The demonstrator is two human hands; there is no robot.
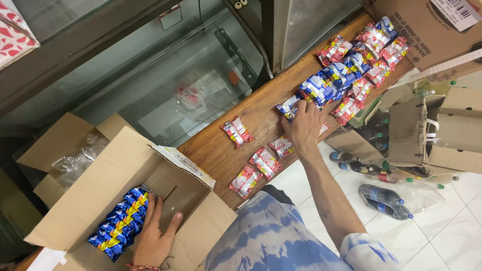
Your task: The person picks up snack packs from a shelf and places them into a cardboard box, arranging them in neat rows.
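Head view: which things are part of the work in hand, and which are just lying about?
In hand:
left hand on blue snack packets in open cardboard box
right hand on blue packets on wooden counter

Lying about:
bottles
empty box

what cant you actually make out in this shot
Head view, the only one:
- Left hand: palm and fingertips hidden against the blue packets in the open cardboard box; grip unclear.
- Right hand: fingertips cover the blue packets' row end on the wooden counter.
- Box's lower layers: hidden by walls.
- Bottles on the floor: partly behind torn cardboard.
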